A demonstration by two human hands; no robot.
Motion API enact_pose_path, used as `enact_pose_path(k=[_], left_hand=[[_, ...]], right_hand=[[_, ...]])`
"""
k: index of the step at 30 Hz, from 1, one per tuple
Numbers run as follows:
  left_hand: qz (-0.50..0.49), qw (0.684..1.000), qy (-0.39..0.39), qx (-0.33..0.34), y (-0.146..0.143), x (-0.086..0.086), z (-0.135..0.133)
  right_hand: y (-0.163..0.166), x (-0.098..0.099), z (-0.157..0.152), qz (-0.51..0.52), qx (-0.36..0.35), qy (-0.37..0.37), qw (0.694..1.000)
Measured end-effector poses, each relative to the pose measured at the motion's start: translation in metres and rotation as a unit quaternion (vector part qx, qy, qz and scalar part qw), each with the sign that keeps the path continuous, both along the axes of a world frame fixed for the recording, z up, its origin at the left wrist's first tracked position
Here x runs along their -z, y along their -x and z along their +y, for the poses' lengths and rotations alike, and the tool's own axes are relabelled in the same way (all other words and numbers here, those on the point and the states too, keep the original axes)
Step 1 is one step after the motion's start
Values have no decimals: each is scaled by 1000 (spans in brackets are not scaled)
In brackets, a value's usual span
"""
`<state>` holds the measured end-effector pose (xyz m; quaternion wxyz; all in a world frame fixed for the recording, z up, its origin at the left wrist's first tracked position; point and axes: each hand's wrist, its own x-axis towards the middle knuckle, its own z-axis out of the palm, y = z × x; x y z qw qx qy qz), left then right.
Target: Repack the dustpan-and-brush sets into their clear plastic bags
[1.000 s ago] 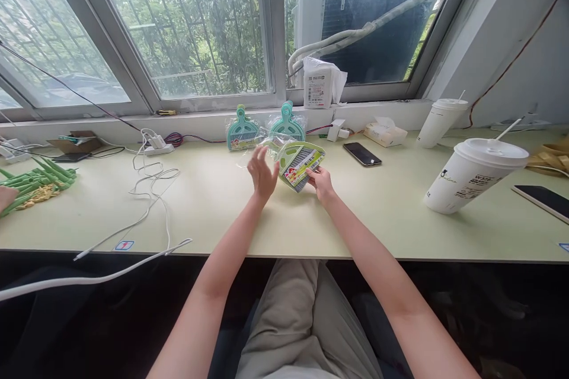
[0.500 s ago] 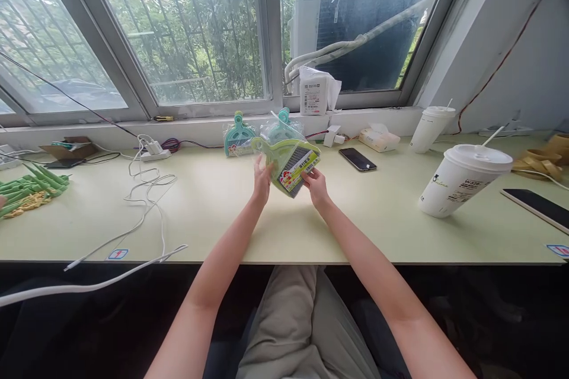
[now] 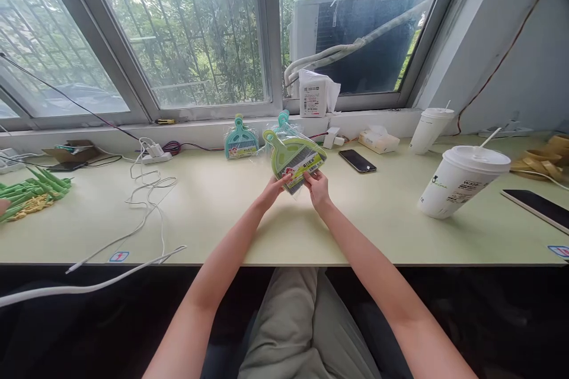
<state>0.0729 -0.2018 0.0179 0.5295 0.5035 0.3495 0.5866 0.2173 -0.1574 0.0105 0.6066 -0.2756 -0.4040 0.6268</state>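
A green mini dustpan-and-brush set (image 3: 295,157) in a clear plastic wrapper is held up tilted over the table, its printed label facing me. My left hand (image 3: 271,190) grips its lower left edge, thumb on the front. At the lower right, my right hand (image 3: 317,187) is closed on the same set, with the thumb near the label. Behind it, a teal dustpan-and-brush set (image 3: 240,141) leans against the wall below the window. Another teal set (image 3: 283,121) stands there too, mostly hidden by the green one.
To the right lie a black phone (image 3: 357,160), a tissue pack (image 3: 379,140), and two white lidded cups (image 3: 462,180) (image 3: 430,130) with straws. White cables (image 3: 153,189) sprawl on the left, beside green stalk-like pieces (image 3: 38,189). Part of another person's hand (image 3: 3,206) shows at the far left edge.
My left hand has shifted from the set's left side down to its lower edge. The green set has moved slightly right and turned.
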Motion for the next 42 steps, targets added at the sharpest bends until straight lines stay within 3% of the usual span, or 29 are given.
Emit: enact_pose_path(k=[3,5,11,13,18,25,32,42], left_hand=[[49,993,59,93,-7,5,-3],[46,988,84,120,-13,6,-3],[-118,992,-17,-35,-18,-6,0],[-115,993,-2,-36,-14,-9,-1],[-55,995,73,34,-13,-3,-3],[-25,997,25,-74,-21,3,2],[24,994,12,-105,-20,0,-2],[27,996,-10,-86,-12,-4,-1]], right_hand=[[-2,-3,0,-5,23,-17,1000],[-3,-5,0,3,26,-25,999],[-1,-8,-2,15,-9,-22,1000],[-1,-8,-1,2,-27,-15,1000],[-4,-4,6,18,-10,-6,1000],[-4,6,14,59,20,17,998],[-3,9,15,79,4,16,997],[-8,5,19,65,-36,4,997]])
